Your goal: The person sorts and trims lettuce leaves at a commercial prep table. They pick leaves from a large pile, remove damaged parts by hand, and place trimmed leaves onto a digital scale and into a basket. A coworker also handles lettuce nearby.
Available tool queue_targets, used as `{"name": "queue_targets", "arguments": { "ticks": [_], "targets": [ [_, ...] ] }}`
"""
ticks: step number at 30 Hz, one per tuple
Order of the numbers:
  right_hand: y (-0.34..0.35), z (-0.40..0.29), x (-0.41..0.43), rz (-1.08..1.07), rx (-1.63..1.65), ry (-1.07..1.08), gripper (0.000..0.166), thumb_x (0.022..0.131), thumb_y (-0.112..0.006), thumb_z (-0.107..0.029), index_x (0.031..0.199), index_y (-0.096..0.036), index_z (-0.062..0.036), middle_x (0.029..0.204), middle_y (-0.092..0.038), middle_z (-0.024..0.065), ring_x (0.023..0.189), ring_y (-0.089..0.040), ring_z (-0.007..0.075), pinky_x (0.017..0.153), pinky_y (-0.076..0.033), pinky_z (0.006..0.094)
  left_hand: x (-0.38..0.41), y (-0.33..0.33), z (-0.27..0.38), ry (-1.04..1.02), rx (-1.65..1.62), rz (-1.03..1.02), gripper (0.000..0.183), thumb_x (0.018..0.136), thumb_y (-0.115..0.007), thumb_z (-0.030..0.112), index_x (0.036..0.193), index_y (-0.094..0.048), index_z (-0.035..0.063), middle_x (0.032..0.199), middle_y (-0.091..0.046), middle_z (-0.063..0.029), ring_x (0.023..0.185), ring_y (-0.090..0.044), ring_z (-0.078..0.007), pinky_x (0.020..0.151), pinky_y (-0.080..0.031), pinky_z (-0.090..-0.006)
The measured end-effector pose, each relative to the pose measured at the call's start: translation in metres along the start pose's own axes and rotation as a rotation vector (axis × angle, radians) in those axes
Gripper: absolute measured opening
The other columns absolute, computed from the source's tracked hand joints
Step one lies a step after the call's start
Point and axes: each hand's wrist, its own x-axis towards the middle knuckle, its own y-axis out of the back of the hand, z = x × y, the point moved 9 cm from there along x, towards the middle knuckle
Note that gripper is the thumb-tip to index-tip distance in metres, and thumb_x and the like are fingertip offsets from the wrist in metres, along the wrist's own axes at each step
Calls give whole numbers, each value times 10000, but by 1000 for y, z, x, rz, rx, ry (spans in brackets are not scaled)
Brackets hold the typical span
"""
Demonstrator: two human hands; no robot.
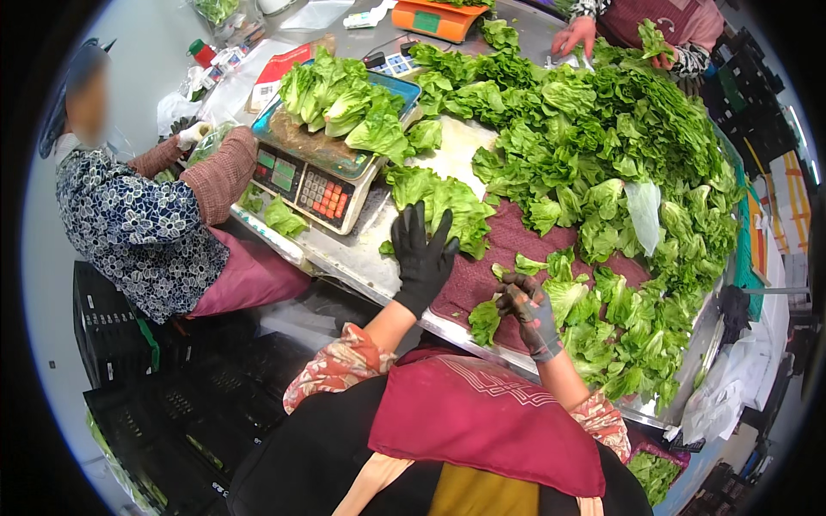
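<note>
My left hand (423, 258), in a black glove with spread fingers, touches the lower edge of a lettuce head (445, 203) lying beside a digital weighing scale (368, 209). My right hand (530, 314), in a dark glove with reddish patches, hovers over a maroon cloth (474, 290) with its fingers curled; whether it pinches something small is unclear. A loose lettuce leaf (484, 320) lies just left of it. Several lettuce heads (329, 97) rest on the scale's pan. A large pile of lettuce (581, 142) spreads over the right of the metal table.
A co-worker (142, 226) handles a plastic bag at the left; another person's gloved hands (576, 35) are at the far right. An orange scale (435, 19) stands at the back. Black crates (174, 419) are at lower left, and a clear plastic bag (713, 400) hangs at right.
</note>
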Motion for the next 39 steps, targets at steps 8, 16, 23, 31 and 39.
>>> {"name": "queue_targets", "arguments": {
  "ticks": [8,16,23,31,39],
  "targets": [
    [71,15,-5,52,-448,197,296,873,-568,-203,1103,-535,-19,940,-618,46,789,-581,121,676,-472,245,-8,-42,-10,-44,47,-74,493,791,-585,323,1270,-518,228,1414,-288,-178,1291,-242,-412,1023,-215,-550],
    [134,-124,12,752,-1370,543,503,767,-631,-104,1243,-467,-90,1234,-491,191,1136,-474,315,962,-392,395,1,2,15,-10,-237,-24,607,839,-571,314,1327,-390,3,1358,-358,-207,1264,-312,-396,1023,-257,-481],
    [231,-85,36,647,-470,1,385,779,-678,-197,1091,-563,-4,902,-625,112,807,-608,216,737,-496,322,-5,16,65,-130,-567,-67,548,816,-616,171,1290,-403,-3,1295,-447,-202,1206,-414,-375,996,-338,-440],
    [119,-92,-6,40,-838,367,532,872,-565,-365,1261,-447,-21,1150,-563,123,1004,-563,244,859,-456,350,-19,-47,147,487,-1549,-691,598,819,-632,81,1339,-340,29,1281,-483,-162,1160,-494,-243,976,-385,-355],
    [108,-70,-37,222,-332,280,329,850,-579,-262,1076,-558,-23,818,-555,42,709,-535,117,611,-435,223,-55,-75,144,866,-2284,-909,434,945,-410,209,1351,-334,77,1325,-437,-96,1213,-439,-257,1040,-341,-439]
  ]
}}
